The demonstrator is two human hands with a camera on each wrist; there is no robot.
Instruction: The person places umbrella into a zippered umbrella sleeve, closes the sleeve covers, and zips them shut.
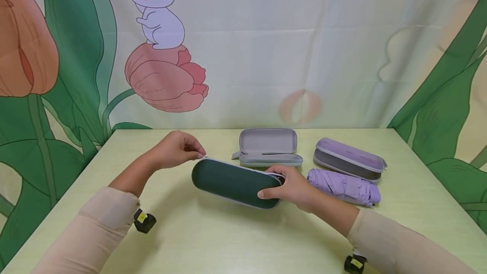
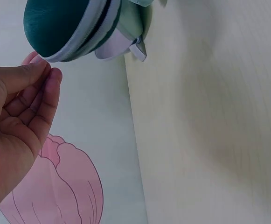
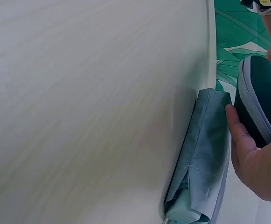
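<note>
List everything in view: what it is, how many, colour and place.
dark green case: one, dark green with pale zip edge, between both hands
open case: one, greyish inside, behind the dark green case
second case: one, purple and grey, right side of table
folded umbrella: one, lilac in the head view, in front of the second case
folded bundle: one, teal, right wrist view; cannot tell whether it is that umbrella
table: one, pale yellow, beneath
backdrop: one, pale with rabbit and flower prints, behind table
wrist cameras: two, black and yellow, at the wrists
sleeves: two, beige, on the forearms
left hand: one, bare, pinching the dark green case's left end
right hand: one, bare, gripping its right end
</note>
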